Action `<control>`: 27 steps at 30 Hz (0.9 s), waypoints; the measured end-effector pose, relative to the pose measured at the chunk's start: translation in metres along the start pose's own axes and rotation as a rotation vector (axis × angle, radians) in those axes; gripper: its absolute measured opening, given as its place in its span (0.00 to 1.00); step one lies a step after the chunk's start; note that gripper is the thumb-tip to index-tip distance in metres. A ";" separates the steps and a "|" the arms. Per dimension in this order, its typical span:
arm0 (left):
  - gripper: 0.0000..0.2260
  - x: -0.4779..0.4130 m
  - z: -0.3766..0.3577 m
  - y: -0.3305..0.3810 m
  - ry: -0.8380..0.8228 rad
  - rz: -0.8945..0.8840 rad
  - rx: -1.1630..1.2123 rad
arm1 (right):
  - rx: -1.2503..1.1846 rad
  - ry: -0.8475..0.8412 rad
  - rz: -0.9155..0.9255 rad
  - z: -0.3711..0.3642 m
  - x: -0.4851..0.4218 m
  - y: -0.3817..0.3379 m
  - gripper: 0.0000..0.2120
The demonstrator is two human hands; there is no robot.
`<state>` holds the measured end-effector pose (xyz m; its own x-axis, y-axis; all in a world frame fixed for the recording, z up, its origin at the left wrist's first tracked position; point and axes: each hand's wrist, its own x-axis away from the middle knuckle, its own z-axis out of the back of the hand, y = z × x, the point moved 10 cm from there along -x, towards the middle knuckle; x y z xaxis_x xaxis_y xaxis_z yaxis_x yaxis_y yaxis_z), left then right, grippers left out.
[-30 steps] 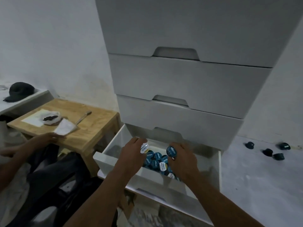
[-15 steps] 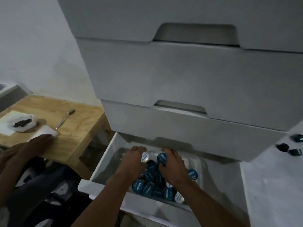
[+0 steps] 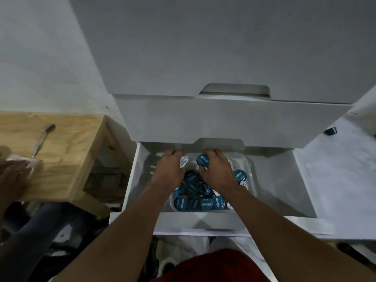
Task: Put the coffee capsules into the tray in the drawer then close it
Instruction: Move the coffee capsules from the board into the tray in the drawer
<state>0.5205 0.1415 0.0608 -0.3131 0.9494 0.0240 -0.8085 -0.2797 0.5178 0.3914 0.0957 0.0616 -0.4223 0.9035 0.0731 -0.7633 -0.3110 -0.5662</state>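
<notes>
White drawer fronts fill the frame above an open bottom drawer [image 3: 305,192], where a clear tray [image 3: 251,169] holds a heap of blue capsules [image 3: 200,202]. Both hands reach into the tray: the left hand [image 3: 169,169] curls around a white-lidded capsule [image 3: 183,162], the right hand [image 3: 218,169] around a blue one [image 3: 202,160]. One stray capsule [image 3: 331,131] lies on the floor at right.
</notes>
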 end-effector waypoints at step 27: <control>0.07 -0.013 -0.011 0.001 0.055 -0.187 -0.198 | 0.079 -0.044 0.087 -0.031 -0.025 0.004 0.14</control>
<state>0.5182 0.1269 0.0516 -0.1715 0.9795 -0.1059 -0.9347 -0.1278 0.3316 0.4141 0.0806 0.0324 -0.5085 0.8587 0.0628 -0.7579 -0.4118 -0.5060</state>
